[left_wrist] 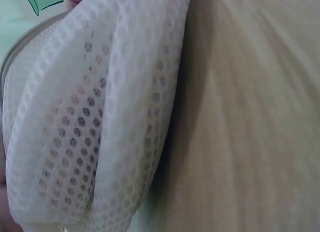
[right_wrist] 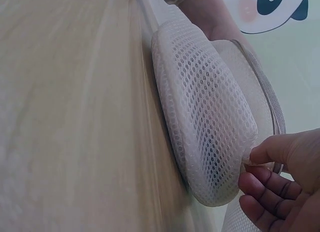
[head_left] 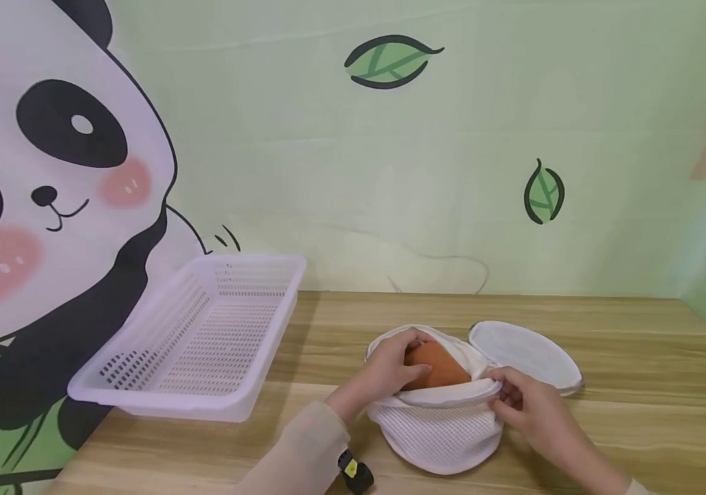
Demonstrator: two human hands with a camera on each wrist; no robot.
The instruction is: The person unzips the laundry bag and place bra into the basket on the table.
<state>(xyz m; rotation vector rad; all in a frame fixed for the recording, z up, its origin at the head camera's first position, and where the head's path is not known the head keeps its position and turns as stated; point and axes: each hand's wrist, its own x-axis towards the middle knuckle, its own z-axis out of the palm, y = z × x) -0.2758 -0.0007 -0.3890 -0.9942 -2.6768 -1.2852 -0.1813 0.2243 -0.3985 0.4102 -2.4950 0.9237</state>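
A white mesh laundry bag (head_left: 439, 433) sits on the table with its round lid (head_left: 526, 354) folded back to the right. Inside its mouth lies a smooth orange-brown item (head_left: 442, 368), whose kind I cannot tell. My left hand (head_left: 390, 368) reaches into the opening and grips this item at its left end, thumb in front and fingers behind. At the bag's right side, my right hand (head_left: 528, 409) pinches the rim between thumb and fingers. The right wrist view shows that pinch (right_wrist: 280, 177) up close. Mesh (left_wrist: 130, 107) fills much of the left wrist view.
A white perforated plastic basket (head_left: 260, 357) stands to the left on the wooden table (head_left: 656, 412). Behind the table hangs a pale green backdrop (head_left: 278, 172) with a printed panda and leaves. A small black object (head_left: 355, 473) shows by the left sleeve.
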